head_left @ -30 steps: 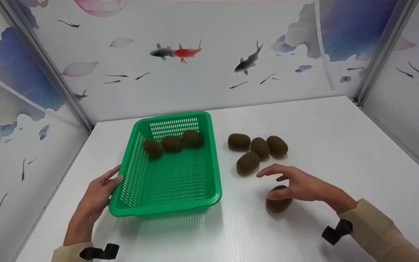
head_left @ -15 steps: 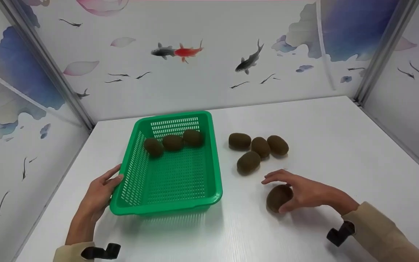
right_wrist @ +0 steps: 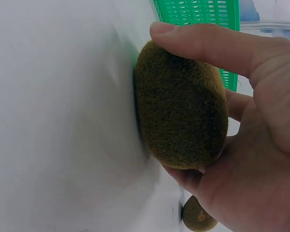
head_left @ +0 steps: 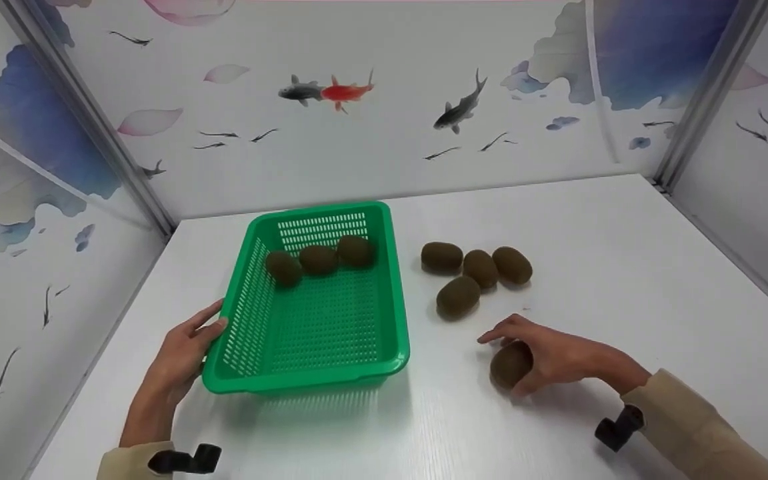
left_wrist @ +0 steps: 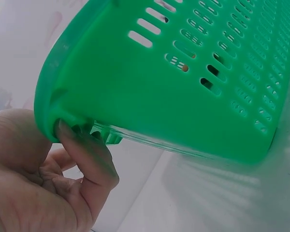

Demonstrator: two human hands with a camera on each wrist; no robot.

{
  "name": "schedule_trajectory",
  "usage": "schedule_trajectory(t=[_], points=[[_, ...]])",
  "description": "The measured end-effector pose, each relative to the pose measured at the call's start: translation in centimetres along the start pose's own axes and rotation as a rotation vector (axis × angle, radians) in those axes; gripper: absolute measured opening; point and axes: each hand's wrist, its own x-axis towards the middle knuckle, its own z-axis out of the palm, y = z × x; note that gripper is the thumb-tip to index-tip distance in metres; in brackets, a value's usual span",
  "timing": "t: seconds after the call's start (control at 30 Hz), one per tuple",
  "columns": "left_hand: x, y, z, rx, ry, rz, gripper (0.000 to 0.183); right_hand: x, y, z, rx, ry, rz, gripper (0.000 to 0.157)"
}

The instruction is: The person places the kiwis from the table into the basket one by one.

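Note:
My left hand (head_left: 179,357) grips the left rim of a green plastic basket (head_left: 307,382), its thumb over the edge. In the left wrist view the fingers (left_wrist: 94,162) curl under that rim. Inside the basket, three brown kiwis (head_left: 319,260) sit in a row toward the far end. Right of the basket, my right hand (head_left: 554,357) holds a fuzzy kiwi (head_left: 508,368) low at the tabletop. The right wrist view shows the thumb (right_wrist: 203,41) on one side of this kiwi (right_wrist: 181,108) and fingers curled round the other.
Several more kiwis lie grouped on the white table (head_left: 597,233) beyond my right hand, the nearest kiwi (head_left: 459,298) between the hand and the rest. White panels (head_left: 384,153) printed with fish and lotus enclose the back and sides.
My right hand has shifted from over the kiwi to its right side and closed round it, the thumb now at its near side. The left hand and basket have stayed in place.

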Motion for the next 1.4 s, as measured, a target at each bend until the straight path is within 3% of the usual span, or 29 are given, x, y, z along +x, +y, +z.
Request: schedule_trajectory(t=[0.37, 0.5, 0.77, 1.1, 1.4], points=[[0.0, 0.1, -0.1, 0.038, -0.007, 0.007, 0.059, 0.1, -0.4, 0.1, -0.040, -0.001, 0.104, 0.050], [0.0, 0.0, -0.1, 0.036, -0.012, 0.014, 0.058, 0.3, -0.5, 0.3, -0.009, 0.007, 0.089, 0.047], [0.2, 0.0, -0.2, 0.015, -0.017, 0.011, 0.058, 1.0, -1.4, -0.4, 0.180, 0.006, 0.124, 0.040], [0.1, 0.0, -0.2, 0.018, -0.014, 0.010, 0.057, 2.1, -2.4, -0.4, 0.301, 0.056, 0.140, 0.035], [0.1, 0.0, -0.1, 0.024, -0.013, 0.017, 0.059, 2.7, -2.9, -0.1, 0.548, 0.094, 0.187, 0.035]])
